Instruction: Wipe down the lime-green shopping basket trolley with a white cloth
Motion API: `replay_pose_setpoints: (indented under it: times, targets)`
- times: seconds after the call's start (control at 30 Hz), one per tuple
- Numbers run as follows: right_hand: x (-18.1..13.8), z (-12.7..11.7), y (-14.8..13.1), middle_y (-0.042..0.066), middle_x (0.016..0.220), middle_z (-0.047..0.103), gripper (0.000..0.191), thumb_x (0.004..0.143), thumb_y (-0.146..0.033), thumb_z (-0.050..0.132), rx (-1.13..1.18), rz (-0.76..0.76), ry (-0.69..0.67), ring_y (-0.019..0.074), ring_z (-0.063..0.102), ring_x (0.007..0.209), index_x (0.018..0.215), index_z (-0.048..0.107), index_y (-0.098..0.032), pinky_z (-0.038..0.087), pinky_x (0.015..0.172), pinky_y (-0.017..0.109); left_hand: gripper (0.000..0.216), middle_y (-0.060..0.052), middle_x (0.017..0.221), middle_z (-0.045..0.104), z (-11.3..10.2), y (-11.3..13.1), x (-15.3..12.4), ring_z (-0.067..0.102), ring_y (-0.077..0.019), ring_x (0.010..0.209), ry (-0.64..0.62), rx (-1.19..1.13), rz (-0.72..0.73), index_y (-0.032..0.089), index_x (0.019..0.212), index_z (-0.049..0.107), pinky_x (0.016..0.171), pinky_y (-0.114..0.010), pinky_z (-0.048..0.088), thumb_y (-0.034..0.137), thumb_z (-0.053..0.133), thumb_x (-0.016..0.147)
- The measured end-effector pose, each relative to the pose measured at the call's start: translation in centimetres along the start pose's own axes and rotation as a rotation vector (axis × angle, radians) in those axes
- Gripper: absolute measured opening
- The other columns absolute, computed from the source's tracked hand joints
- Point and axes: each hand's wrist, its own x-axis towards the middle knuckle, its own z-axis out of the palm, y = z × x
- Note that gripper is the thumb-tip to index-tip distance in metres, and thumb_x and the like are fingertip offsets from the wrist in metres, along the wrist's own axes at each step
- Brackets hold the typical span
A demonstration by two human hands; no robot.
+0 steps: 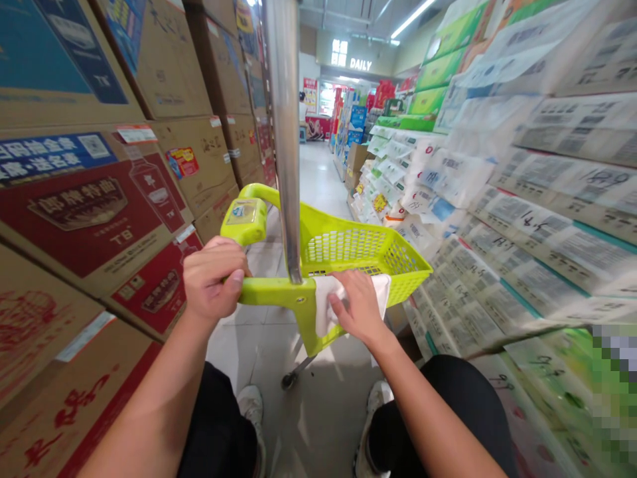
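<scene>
A lime-green shopping cart (343, 229) with a slotted basket stands in front of me, a metal pole (286, 133) rising from its near side. My left hand (215, 275) is closed around the cart's green handle, just below a block with a label (243, 214). Under my right hand (357, 300) lies a white cloth (326, 309), draped over the basket's near rim. The right fingers bend over the rim and press the cloth against it; their tips are partly hidden. One small wheel (288, 380) shows beneath the cart.
Stacked cardboard boxes (169, 73) form a wall on the left. Packs of wrapped paper goods (537, 226) are piled high on the right, close to the basket. A tiled aisle (316, 169) runs ahead between them, with a person (302, 109) far off.
</scene>
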Motion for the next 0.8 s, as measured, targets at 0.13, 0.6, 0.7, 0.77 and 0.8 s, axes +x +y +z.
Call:
replay_pose_setpoints:
  times: [0.13,0.6,0.7,0.77,0.8]
  targets:
    - [-0.4,-1.1,4.6,0.008,0.087,0.069,0.045,0.109,-0.046,0.032,-0.088,0.108,-0.031,0.0254,0.059,0.086,0.09,0.066,-0.022,0.039,0.079,0.038,0.037,-0.001,0.052,0.051,-0.2,-0.9,0.3,0.055,-0.0178,0.053,-0.066,-0.002,-0.031,0.023,0.062,0.053,0.072,-0.041,0.048,0.032,0.052,0.098]
    - [-0.5,0.0,1.0,0.01,0.106,0.07,0.037,0.106,-0.047,0.04,-0.036,0.107,0.052,0.0285,0.059,0.1,0.117,0.064,-0.021,0.041,0.091,0.043,0.04,-0.001,0.051,0.05,0.8,-0.7,-0.4,0.053,-0.0177,0.051,0.079,0.01,-0.015,0.023,0.06,0.053,0.071,-0.042,0.047,0.032,0.047,0.099]
    - [0.4,0.5,-1.9,0.011,0.113,0.068,0.044,0.107,-0.052,0.035,0.04,0.056,0.061,0.0289,0.058,0.103,0.126,0.059,-0.021,0.041,0.092,0.043,0.038,0.0,0.052,0.05,1.3,0.0,0.0,0.052,-0.0175,0.049,0.018,0.019,0.015,0.023,0.062,0.052,0.07,-0.042,0.046,0.03,0.046,0.098]
    - [0.5,0.4,-1.0,0.011,0.106,0.068,0.044,0.108,-0.052,0.031,0.005,0.046,0.035,0.0285,0.058,0.099,0.116,0.062,-0.022,0.041,0.089,0.042,0.037,0.0,0.052,0.051,1.4,0.2,0.2,0.052,-0.0175,0.049,-0.022,0.022,0.028,0.023,0.063,0.053,0.07,-0.041,0.046,0.03,0.046,0.098]
    - [0.3,0.2,0.2,0.01,0.099,0.067,0.044,0.108,-0.051,0.029,-0.032,0.056,0.022,0.0279,0.057,0.096,0.107,0.062,-0.023,0.04,0.086,0.042,0.037,0.0,0.053,0.051,1.3,0.1,0.3,0.053,-0.0174,0.05,-0.036,0.022,0.031,0.023,0.063,0.053,0.07,-0.041,0.047,0.029,0.046,0.098]
